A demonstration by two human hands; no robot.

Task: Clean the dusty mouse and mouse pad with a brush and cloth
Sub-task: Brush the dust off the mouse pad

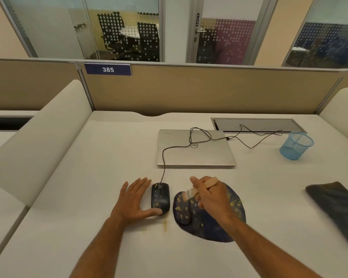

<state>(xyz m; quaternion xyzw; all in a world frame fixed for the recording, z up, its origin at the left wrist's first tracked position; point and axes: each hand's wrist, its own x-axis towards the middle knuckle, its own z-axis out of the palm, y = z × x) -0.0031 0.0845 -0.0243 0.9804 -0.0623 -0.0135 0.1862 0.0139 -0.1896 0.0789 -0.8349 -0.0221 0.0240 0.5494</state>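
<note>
Gripping a brush (197,189), the right hand (211,197) hovers over the mouse pad (219,223).

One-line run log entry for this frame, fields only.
left hand open, thumb at mouse | right hand grips brush over pad | yellow dust on both | cloth unused, right
</note>
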